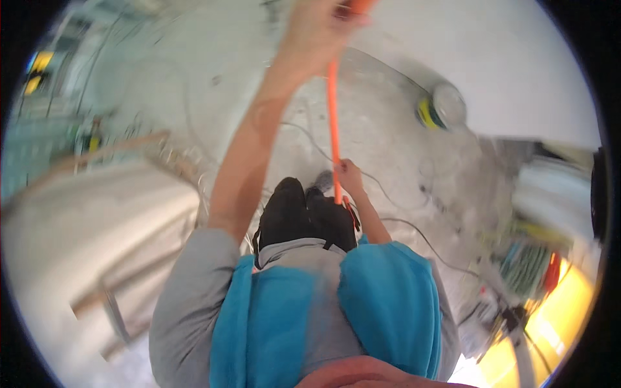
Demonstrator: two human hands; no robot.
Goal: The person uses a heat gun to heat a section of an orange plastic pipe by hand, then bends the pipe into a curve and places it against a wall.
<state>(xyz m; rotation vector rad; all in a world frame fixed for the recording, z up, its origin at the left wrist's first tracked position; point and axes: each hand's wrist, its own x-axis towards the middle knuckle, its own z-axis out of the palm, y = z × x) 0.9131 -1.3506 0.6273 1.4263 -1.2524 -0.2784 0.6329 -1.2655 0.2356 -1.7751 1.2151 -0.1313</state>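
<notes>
A long, thin orange pole [333, 116] runs almost upright in front of my body. My left hand [320, 32] is raised at the top of the view, arm stretched forward, with its fingers closed round the upper part of the pole. A dark piece shows there beside more orange, but the blur and the picture's edge hide what it is. Lower down, my right hand [350, 177] grips the pole near its bottom end, close to my thighs. Something small, orange and black [351, 213] is by my right hip; its kind is unclear.
Cables [420, 233] trail over the dusty floor around my feet. A round tub [446, 107] with a yellow and dark label stands ahead right, near a large white surface [517, 64]. A pale covered board [116, 213] with wooden pieces is at left; stacked materials [530, 265] lie at right.
</notes>
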